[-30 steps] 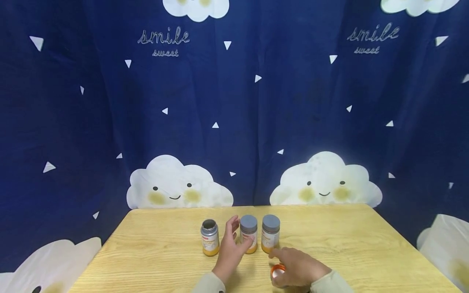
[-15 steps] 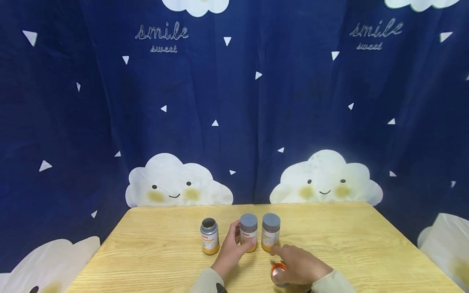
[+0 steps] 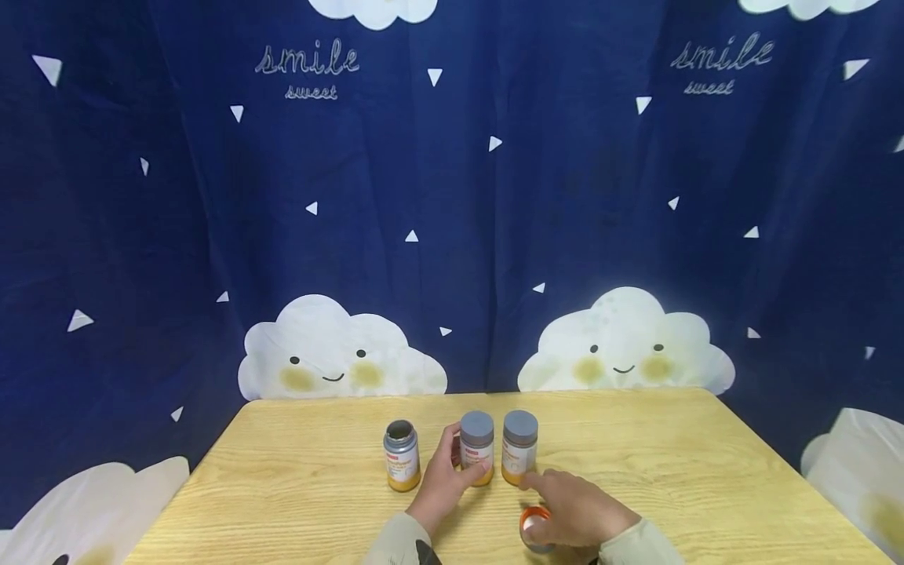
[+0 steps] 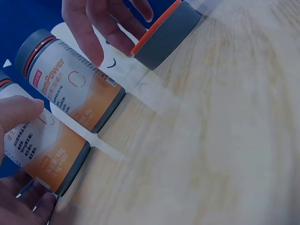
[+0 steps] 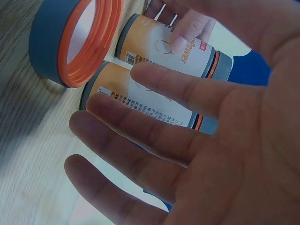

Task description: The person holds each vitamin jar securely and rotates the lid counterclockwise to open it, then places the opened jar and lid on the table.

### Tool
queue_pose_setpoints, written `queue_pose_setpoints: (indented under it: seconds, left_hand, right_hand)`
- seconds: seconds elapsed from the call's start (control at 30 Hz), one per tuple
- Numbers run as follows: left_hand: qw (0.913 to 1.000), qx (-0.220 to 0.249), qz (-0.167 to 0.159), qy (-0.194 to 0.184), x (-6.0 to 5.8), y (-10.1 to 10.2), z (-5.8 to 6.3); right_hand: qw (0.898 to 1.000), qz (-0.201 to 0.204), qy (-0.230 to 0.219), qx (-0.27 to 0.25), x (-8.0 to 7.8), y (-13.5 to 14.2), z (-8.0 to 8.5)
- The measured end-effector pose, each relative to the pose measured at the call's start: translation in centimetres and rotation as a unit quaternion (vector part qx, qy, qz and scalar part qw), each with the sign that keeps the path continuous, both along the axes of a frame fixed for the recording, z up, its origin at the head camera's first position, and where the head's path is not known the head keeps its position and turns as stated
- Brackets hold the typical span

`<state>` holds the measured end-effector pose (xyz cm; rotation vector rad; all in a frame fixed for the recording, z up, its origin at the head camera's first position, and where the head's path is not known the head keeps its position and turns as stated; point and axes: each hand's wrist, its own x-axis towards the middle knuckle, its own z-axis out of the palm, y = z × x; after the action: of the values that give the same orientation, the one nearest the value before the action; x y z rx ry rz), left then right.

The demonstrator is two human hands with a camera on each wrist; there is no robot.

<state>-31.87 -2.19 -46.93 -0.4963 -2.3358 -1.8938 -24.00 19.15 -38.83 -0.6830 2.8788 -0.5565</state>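
In the head view, my left hand point(image 3: 439, 482) grips the middle supplement bottle point(image 3: 476, 428), thumb across its label and fingers round its far left side. This bottle stands upright with its grey lid on. My right hand point(image 3: 582, 510) hovers over the table with its fingers extended, close to a loose grey lid point(image 5: 44, 44) whose orange threaded inside shows in the right wrist view. Just beyond those fingers stands the right-hand capped bottle point(image 3: 520, 430). Whether the right thumb touches the loose lid, I cannot tell.
To the left stands an uncapped bottle point(image 3: 402, 463) of the same kind, its dark mouth facing up. All of this is on a light wooden table point(image 3: 297, 486). Behind its far edge hangs a dark blue curtain point(image 3: 452, 196) with clouds and triangles.
My left fingers, raised beside the middle bottle a second ago, have closed round it. My right hand, the loose lid and the other bottles have stayed nearly in place.
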Motion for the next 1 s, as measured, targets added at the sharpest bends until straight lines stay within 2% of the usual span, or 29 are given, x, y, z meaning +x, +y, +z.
queue_pose_setpoints:
  seconds: [0.27,0.43,0.77,1.0]
  left_hand:
    - [0.9999,0.005,0.008,-0.009,0.2,0.1,0.4]
    - [0.9998,0.017,-0.005,-0.012,1.0,-0.3,0.4]
    - [0.9989,0.018,-0.034,-0.026,2.4,-0.9,0.3]
    - [0.9989,0.011,-0.043,-0.015,3.3,-1.8,0.1]
  right_hand:
    - [1.0,-0.003,-0.008,-0.009,0.1,0.0,0.3]
    - [1.0,-0.005,-0.018,-0.014,0.2,-0.1,0.5]
    - [1.0,0.004,-0.007,-0.01,0.2,0.1,0.5]
    - [1.0,0.011,-0.005,-0.018,0.6,0.0,0.8]
